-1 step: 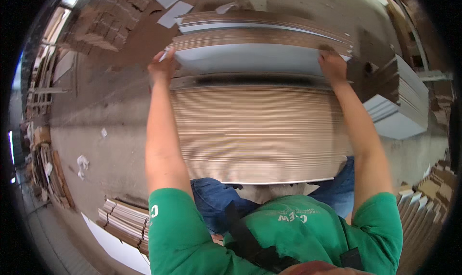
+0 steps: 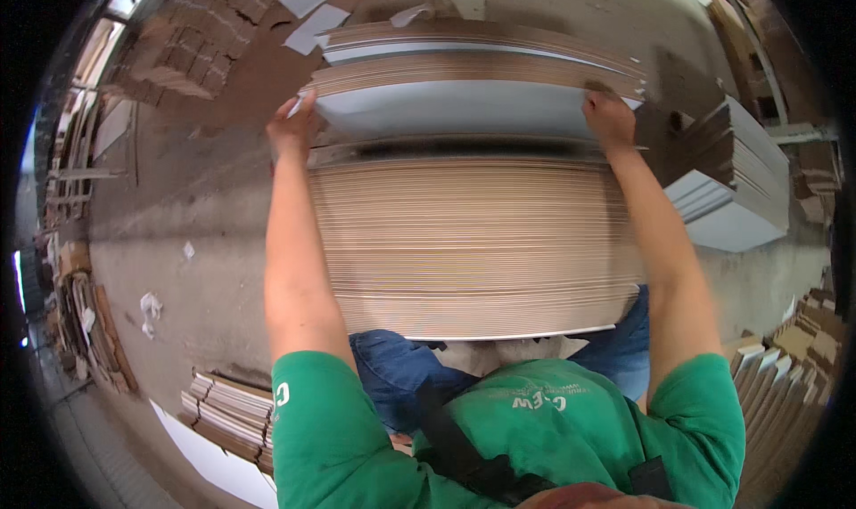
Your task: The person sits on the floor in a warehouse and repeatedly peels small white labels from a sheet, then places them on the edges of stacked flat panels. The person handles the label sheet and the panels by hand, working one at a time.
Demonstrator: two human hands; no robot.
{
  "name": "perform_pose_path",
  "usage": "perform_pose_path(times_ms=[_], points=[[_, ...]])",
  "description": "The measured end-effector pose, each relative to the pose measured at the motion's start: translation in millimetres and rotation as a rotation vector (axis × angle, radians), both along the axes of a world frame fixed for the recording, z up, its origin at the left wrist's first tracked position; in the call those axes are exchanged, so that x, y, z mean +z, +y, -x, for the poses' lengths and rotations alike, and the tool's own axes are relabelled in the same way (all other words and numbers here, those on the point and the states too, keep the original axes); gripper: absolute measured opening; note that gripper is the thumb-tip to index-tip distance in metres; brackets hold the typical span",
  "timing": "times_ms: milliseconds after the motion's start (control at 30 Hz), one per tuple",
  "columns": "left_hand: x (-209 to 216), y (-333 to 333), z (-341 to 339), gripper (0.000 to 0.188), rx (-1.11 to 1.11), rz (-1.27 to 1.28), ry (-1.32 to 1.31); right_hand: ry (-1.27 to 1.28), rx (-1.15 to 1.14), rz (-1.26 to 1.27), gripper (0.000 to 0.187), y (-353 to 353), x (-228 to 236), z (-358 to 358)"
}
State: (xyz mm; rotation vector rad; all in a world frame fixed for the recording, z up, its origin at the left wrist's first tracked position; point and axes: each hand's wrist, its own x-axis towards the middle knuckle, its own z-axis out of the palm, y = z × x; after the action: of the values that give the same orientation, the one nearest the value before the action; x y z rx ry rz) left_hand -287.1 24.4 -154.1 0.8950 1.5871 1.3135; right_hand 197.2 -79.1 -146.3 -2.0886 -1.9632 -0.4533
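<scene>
A thick stack of brown cardboard sheets (image 2: 473, 233), edges upward, stands right in front of my body, between my forearms. Beyond it, across a dark gap, a second batch of cardboard sheets (image 2: 473, 68) leans with a white-faced sheet (image 2: 455, 103) toward me. My left hand (image 2: 292, 130) is closed at the left end of this white-faced sheet, thumb on top. At its right end my right hand (image 2: 611, 121) is curled into a fist-like grip on the upper edge. How many sheets the fingers hold is hidden.
More stacked cardboard (image 2: 178, 59) lies at the far left, near loose white sheets (image 2: 316, 28) on the floor. A white-faced stack (image 2: 731, 188) stands to the right. Further bundles lie low on the left (image 2: 232, 411) and right (image 2: 776, 393). Crumpled scrap (image 2: 150, 313) dots the floor.
The whole view has shifted very slightly. Both hands keep their places at the ends of the white-faced sheet.
</scene>
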Motion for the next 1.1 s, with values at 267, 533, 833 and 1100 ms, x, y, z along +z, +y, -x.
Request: perform_pose_path(times_ms=[267,533,833,1100], points=[[5,-8,14,0.052,-0.035,0.041,0.191,0.264,-0.159,0.002,0.020,3,1,-8],[-13,-13,11,0.045,-0.121,-0.018,0.125,1.237,-0.251,0.124,0.017,-26,30,-50],[-14,8,16,0.044,-0.032,-0.019,0.070,1.846,-0.209,0.063,0.018,-20,43,-25],[3,-7,45,0.052,-0.306,0.145,0.205,1.818,-0.223,0.006,0.031,-17,42,-22]])
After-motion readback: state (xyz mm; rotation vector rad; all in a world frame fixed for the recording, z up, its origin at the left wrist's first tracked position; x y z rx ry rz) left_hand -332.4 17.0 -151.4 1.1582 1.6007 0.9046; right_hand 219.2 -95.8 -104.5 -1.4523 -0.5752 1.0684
